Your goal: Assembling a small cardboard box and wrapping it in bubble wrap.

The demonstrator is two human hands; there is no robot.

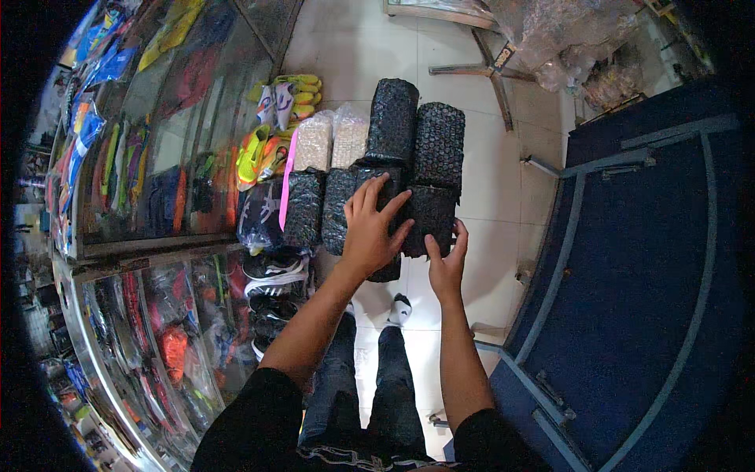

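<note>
Several blocky packages in black bubble wrap stand close together in front of me. My left hand (371,224) lies with spread fingers on top of a black bubble-wrapped package near the middle, its fingertips reaching toward the neighbour on the right. At the near right corner of that right-hand black bubble-wrapped package (432,208), my right hand (448,263) has its thumb on the near side and its fingers curled round the right side. Two taller black packages (393,118) stand behind. To the left are clear-wrapped beige packages (314,141) and a pink strip (288,185).
Bright yellow and orange shoes (255,153) and black-and-white shoes (275,271) line the left side, beside glass-fronted display cases (149,244) of bagged goods. A dark blue panel with grey strips (629,275) is at the right. A metal stand (491,75) and clear plastic (566,39) lie beyond.
</note>
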